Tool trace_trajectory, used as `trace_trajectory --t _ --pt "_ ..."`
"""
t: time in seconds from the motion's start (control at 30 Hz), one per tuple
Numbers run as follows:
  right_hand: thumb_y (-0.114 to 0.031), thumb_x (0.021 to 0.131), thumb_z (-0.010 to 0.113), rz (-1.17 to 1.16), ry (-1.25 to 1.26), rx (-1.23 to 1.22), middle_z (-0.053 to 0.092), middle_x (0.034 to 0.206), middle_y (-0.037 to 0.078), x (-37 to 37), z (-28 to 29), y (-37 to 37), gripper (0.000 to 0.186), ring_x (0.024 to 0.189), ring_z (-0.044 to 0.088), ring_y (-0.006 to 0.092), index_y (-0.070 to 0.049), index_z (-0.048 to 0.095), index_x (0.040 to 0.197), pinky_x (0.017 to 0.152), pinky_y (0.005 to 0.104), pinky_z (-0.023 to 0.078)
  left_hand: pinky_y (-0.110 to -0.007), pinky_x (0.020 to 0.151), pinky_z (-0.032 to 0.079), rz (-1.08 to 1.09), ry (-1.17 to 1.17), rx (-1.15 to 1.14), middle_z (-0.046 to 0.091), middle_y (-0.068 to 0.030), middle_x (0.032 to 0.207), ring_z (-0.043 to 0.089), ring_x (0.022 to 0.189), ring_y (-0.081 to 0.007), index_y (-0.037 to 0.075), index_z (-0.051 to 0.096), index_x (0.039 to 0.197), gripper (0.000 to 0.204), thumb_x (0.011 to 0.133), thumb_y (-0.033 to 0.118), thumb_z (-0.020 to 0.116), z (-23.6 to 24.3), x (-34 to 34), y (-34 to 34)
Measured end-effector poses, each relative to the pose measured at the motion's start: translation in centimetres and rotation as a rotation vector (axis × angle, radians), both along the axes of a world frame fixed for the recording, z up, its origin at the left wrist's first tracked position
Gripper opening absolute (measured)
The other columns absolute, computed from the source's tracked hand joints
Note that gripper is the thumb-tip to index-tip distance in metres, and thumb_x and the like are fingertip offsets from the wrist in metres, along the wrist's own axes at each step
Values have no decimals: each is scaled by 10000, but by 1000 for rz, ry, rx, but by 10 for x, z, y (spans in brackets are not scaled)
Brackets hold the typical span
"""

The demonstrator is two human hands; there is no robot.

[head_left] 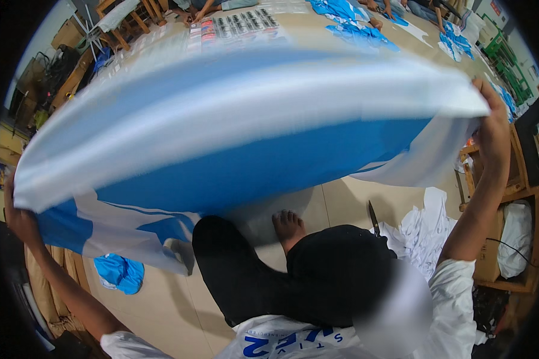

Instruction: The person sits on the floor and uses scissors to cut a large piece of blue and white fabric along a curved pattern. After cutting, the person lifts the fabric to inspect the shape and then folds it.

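A wide blue and white cloth (251, 167) hangs stretched between my two raised hands, billowing and blurred along its upper part. At the far left, my left hand (21, 220) is closed on one end of it, fingers partly hidden by the fabric. My right hand (492, 124) grips the opposite end on the right, higher up. The cloth's lower edge hangs above the floor and close to my black-clad knees. What lies directly behind the cloth is hidden.
A crumpled blue cloth (123, 273) lies on the tiled floor at left. White fabric (424, 230) and a dark pointed tool (374, 216) lie to the right, near a wooden shelf (534, 200). Far off, people sit by blue cloths (359, 36) and rows of small dark items (245, 23).
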State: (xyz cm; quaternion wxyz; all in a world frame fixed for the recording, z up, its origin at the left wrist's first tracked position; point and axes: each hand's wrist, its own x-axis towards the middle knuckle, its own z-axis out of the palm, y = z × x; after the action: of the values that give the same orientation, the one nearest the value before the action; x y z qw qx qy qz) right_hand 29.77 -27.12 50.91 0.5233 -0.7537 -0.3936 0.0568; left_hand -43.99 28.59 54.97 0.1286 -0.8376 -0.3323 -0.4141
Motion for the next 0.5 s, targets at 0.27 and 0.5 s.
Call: trace_trajectory --t 0.27,0.5 --pt "-361 1010 785 41 -162 -382 592 744 -50 127 -7 180 245 571 546 40 -164 646 970 475 232 391 -428 1171 471 12 354 -218 711 -241 1403 655 1361 -377 36 678 1439 661 818 -154 553 -43 171 174" --pt "-228 951 811 -45 182 -573 686 800 48 186 -128 290 223 645 709 167 -68 656 963 573 313 606 -506 1036 556 320 604 -272 759 -206 1302 722 1207 -411 136 761 1333 476 904 2 606 -161 307 193"
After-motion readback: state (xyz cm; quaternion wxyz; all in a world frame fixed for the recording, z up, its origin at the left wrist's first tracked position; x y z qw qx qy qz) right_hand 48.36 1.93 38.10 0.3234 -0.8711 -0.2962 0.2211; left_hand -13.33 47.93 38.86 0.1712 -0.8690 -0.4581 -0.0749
